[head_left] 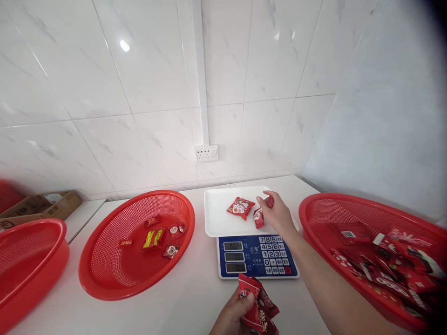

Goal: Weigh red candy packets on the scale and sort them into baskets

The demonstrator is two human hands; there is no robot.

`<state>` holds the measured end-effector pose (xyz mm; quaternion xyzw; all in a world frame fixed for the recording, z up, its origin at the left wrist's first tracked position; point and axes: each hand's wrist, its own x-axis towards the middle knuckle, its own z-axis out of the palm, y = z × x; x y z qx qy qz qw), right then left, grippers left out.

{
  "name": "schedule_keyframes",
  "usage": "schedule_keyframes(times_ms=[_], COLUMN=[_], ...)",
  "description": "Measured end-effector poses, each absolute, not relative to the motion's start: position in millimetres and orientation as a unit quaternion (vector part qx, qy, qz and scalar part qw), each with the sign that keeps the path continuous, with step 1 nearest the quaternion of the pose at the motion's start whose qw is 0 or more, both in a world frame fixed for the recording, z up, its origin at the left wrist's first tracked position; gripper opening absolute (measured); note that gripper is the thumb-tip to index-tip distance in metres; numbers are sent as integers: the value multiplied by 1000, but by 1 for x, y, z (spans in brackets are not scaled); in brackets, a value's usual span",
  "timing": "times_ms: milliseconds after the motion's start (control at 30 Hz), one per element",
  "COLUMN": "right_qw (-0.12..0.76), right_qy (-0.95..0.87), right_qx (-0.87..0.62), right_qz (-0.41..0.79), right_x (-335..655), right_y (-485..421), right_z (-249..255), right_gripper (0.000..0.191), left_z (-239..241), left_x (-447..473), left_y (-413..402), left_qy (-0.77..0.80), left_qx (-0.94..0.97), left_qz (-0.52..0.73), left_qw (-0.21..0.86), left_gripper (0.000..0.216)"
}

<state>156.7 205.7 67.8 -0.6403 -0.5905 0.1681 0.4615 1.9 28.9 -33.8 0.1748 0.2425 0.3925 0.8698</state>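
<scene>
My right hand (275, 213) reaches over the white tray (218, 218) of a blue electronic scale (256, 256), its fingers pinched on a small red candy packet (269, 201). Two more red packets lie on the tray: a larger one (240, 207) and a smaller one (259, 218) right beside my hand. Near the bottom edge, my left hand (235, 314) grips a bunch of red snack packets (256, 304) in front of the scale.
A red mesh basket (104, 274) left of the scale holds several small packets. Another red basket (314, 218) on the right is full of red packets. A third red basket (31, 265) and a cardboard box (42, 207) sit far left. A wall socket (206, 153) is behind.
</scene>
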Motion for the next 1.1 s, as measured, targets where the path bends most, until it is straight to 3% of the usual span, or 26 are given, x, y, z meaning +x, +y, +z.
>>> schedule_keyframes(times_ms=[267, 567, 800, 933, 1100], right_qw=[466, 385, 433, 339, 223], right_qy=[-598, -628, -639, -718, -786], right_qx=[-629, -659, -618, -591, -564], right_qz=[172, 155, 148, 144, 118], right_x=[161, 167, 168, 173, 168], right_y=[199, 198, 191, 178, 163], right_z=[71, 67, 67, 62, 50], right_gripper=[50, 72, 53, 39, 38], left_z=[-40, -29, -28, -28, -24], left_x=[4, 4, 3, 3, 3], left_y=[29, 26, 25, 23, 22], left_qy=[257, 272, 276, 267, 274], left_qx=[179, 211, 217, 223, 228], left_qz=[396, 391, 394, 396, 396], left_qw=[863, 854, 849, 850, 846], left_gripper=[42, 41, 34, 31, 31])
